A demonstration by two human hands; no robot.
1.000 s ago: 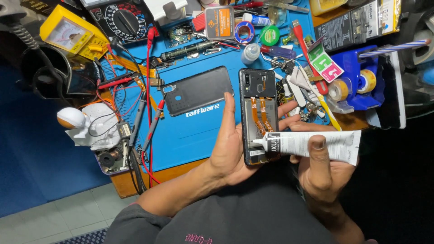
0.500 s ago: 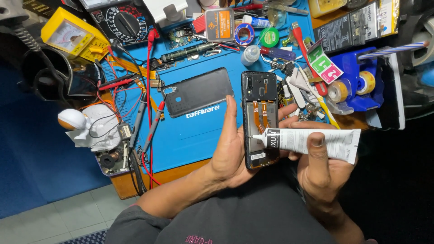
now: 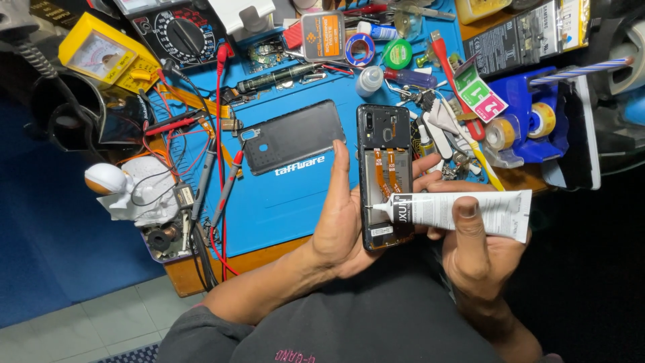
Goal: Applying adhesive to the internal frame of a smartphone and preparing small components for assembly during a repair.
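Gripping one phone [image 3: 384, 176], one glue tube [image 3: 463, 210]

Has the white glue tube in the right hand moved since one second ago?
Yes, slightly. The white glue tube slid left across the opened black phone; its nozzle now sits near the phone's left edge. The right hand holds it.

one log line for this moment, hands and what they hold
left hand: holds opened phone | right hand: holds white glue tube, nozzle at phone edge | back cover: on mat
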